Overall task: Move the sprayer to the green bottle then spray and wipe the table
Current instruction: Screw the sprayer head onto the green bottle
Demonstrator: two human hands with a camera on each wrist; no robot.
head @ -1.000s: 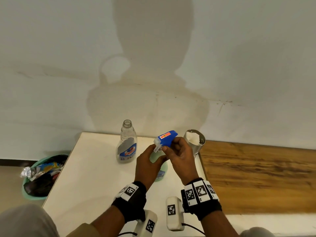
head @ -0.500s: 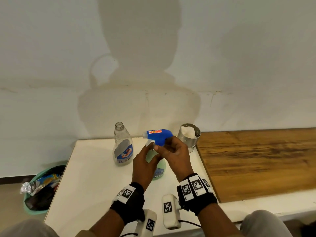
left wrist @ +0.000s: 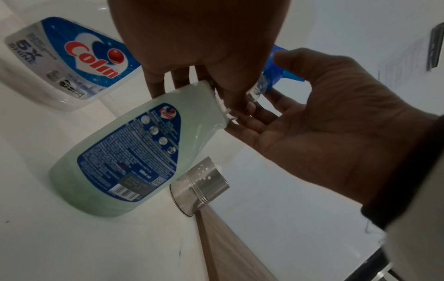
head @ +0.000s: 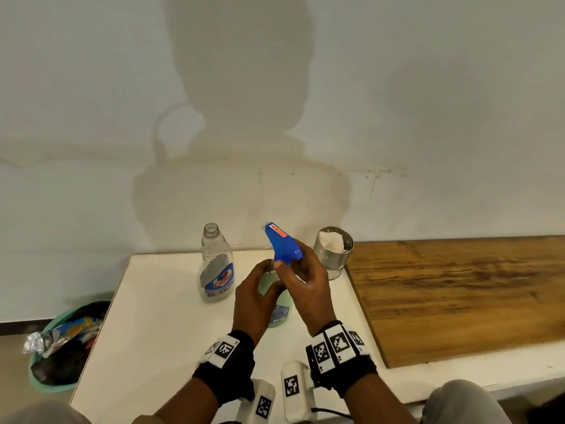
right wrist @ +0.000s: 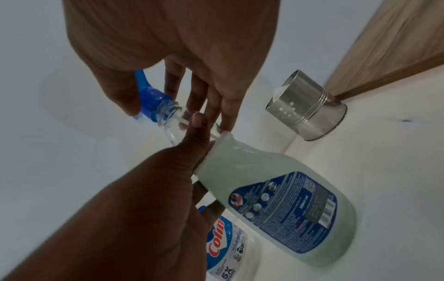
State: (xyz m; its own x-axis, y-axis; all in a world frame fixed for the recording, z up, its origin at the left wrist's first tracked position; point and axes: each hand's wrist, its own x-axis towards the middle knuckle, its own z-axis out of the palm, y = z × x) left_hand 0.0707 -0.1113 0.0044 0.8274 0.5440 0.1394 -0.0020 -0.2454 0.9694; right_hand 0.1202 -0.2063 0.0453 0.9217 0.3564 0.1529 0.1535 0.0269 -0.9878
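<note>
1. Near me, my left hand [head: 255,296] grips the neck of the green bottle [left wrist: 125,161], upright on the white counter [head: 159,316].
2. My right hand [head: 305,280] holds the blue sprayer [head: 282,243]; its nozzle has swung from left to far-left, so I'm threading it on.
3. Farther left stands the uncapped Colin bottle [head: 216,264].

Both hands meet at frame centre: left hand [head: 255,296] curled, right hand [head: 308,281] pinching (thumb forward), wrists [head: 227,359] low.
</note>
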